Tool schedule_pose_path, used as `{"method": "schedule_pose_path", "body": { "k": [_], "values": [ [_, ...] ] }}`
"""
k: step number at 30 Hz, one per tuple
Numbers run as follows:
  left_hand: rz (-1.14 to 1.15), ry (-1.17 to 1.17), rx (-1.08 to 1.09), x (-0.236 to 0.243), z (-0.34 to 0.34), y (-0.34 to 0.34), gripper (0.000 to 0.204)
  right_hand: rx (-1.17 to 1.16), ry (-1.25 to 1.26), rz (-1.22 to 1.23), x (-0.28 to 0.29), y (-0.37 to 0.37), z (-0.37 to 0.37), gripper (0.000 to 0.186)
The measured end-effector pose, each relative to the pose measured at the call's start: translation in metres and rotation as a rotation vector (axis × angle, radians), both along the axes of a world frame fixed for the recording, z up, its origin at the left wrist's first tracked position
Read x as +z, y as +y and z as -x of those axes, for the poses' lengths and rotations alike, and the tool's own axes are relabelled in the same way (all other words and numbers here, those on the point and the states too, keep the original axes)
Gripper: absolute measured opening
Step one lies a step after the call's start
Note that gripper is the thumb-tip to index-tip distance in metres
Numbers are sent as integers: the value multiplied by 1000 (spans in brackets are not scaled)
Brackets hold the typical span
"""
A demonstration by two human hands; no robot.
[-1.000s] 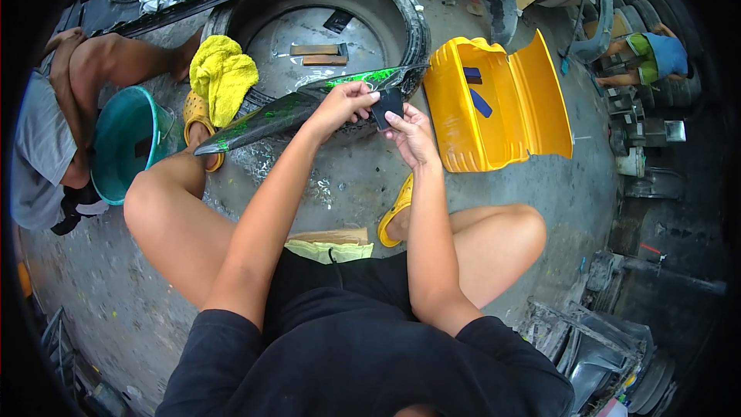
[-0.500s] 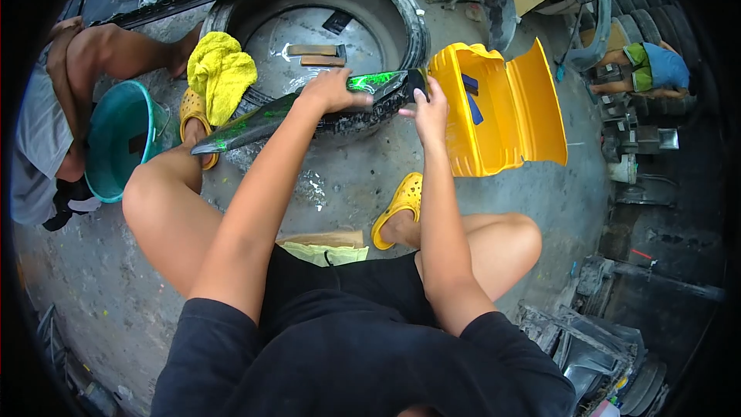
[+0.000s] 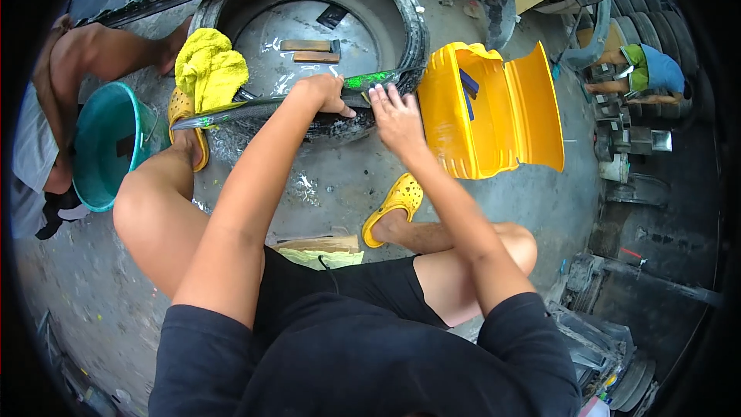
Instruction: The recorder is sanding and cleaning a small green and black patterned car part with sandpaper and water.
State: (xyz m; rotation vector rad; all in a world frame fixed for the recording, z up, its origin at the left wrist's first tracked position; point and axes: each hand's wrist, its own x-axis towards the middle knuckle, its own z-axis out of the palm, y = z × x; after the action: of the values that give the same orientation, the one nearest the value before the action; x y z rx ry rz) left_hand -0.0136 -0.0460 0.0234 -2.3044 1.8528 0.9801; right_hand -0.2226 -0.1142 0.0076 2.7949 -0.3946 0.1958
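A long, narrow dark panel [image 3: 367,79] with bright green patches lies across the near side of a large tyre [image 3: 417,35]. My left hand [image 3: 323,95] is closed on the panel near its middle, with the thumb on the near side. Close to the panel's right end, my right hand [image 3: 398,119] rests against its near edge, fingers stretched out and nothing gripped in them. The panel's left end tapers out towards my left knee. Part of its middle is hidden behind my left hand and forearm.
Two brown blocks [image 3: 311,57] and a small black square [image 3: 332,15] lie inside the tyre. A yellow cloth [image 3: 208,66] hangs at its left. A teal bucket [image 3: 141,131] stands further left, beside another person's leg [image 3: 116,54]. To the right is an open yellow container [image 3: 494,156].
The panel has tilted, its green face now seen more edge-on. My right hand has moved left from its right end and turned flat, fingers extended. My left hand keeps its hold.
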Motion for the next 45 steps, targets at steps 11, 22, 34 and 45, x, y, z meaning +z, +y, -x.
{"method": "schedule_pose_path", "body": {
  "k": [11,22,34,45],
  "values": [
    [-112,149,-3,1,-14,-14,86,-186,96,-131,18,-39,-12,40],
    [-142,144,-14,7,-15,-10,87,7,107,-59,10,-23,-19,38],
    [-149,203,-24,17,-11,-12,99,98,-2,-41,14,-41,0,38],
    [-129,172,23,0,-15,-13,89,17,47,29,14,-39,-16,30]
  ]
}}
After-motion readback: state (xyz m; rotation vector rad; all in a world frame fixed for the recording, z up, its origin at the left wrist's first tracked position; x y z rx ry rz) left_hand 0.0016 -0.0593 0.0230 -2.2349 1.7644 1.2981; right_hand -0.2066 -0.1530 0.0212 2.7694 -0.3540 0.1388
